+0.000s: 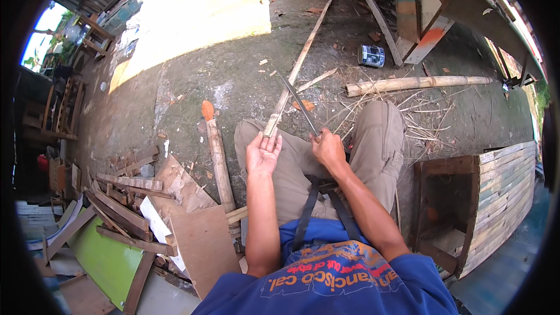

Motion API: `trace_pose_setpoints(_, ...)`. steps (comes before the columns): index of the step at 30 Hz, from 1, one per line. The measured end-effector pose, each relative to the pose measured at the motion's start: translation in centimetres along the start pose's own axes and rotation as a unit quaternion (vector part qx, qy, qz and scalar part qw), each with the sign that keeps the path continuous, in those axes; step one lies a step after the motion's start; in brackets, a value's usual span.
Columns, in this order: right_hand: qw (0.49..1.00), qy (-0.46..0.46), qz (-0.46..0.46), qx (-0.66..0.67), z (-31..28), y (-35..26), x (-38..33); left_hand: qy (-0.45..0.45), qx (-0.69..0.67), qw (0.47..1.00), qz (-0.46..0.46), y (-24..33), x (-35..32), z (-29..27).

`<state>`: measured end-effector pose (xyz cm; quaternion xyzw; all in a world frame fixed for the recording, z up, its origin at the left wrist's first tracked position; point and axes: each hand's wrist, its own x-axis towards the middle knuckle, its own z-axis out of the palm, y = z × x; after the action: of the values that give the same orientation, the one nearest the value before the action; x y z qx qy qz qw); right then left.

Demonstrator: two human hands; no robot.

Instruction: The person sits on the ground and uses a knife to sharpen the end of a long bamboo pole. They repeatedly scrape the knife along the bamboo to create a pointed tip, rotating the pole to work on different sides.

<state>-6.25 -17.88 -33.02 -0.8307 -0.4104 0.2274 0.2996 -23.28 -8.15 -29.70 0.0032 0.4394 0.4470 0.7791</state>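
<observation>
Head view: I see the dirt ground [192, 76] filling most of the frame, sunlit at the upper left. A wooden crate [496, 198] made of slats sits at the right edge, and a pile of scrap boards [134, 216] lies at lower left. A thick bamboo pole [417, 84] lies across the upper right, with a small tin can [371, 56] just above it. My knees [326, 146] in tan trousers sit at the centre. A long bamboo strip [297, 67] runs from upper centre down to my left hand [262, 153], which grips its lower end with fingers curled around it. My right hand [328, 149] is clenched on the handle of a knife [298, 104], whose dark blade slants up and to the left, just beside the strip; whether they touch I cannot tell.
</observation>
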Motion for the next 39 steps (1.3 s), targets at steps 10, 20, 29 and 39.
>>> trace_pose_setpoints(10, 0.991, -0.034, 0.066, 0.114, -1.6, 0.1, -1.0, -0.095, 0.019, 0.976, -0.195, -1.8, -0.3, -1.5)
trace_pose_setpoints(20, 0.980, -0.035, 0.108, 0.161, -0.1, 1.3, -1.2, -0.119, 0.234, 0.940, -0.218, -4.1, 1.6, -1.3)
trace_pose_setpoints(29, 0.980, 0.010, 0.080, 0.184, 1.3, 2.2, -1.2, -0.181, 0.110, 0.946, -0.247, -4.9, 5.4, -3.0)
trace_pose_setpoints(39, 0.985, 0.024, 0.091, 0.146, 0.9, 2.6, -1.3, -0.162, 0.262, 0.924, -0.228, -5.8, 5.6, -1.0)
